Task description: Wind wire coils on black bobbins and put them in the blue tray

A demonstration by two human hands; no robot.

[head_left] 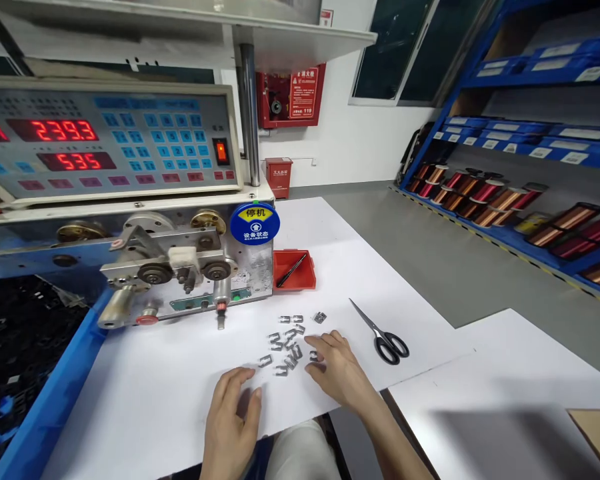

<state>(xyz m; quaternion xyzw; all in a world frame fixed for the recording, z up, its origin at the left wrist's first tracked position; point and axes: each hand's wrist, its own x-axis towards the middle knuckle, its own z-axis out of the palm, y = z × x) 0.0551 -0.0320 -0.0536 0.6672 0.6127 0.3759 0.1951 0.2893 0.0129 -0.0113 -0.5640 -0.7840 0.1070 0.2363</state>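
Small grey metal clip-like parts (291, 360) lie in a loose cluster on the white tabletop; their exact kind is too small to make out. To the left of them rests my left hand (233, 413), fingers curved and thumb apart, holding nothing. My right hand (337, 367) is at the cluster's right side, with its fingers and thumb spread. One grey part (314, 357) shows between that thumb and forefinger, apparently on the table rather than gripped. Another darker piece (320, 318) sits just beyond the right fingertips. Black-handled scissors (380, 335) lie part-open to the right.
At the left stands a machine with a lit control panel (145, 143) and rollers (155, 272). A red tray (307, 277) holding a black pen-like tool (291, 270) sits beside it. A blue bin (55, 387) is at the left edge. Shelves carry copper-coloured wire spools (500, 207).
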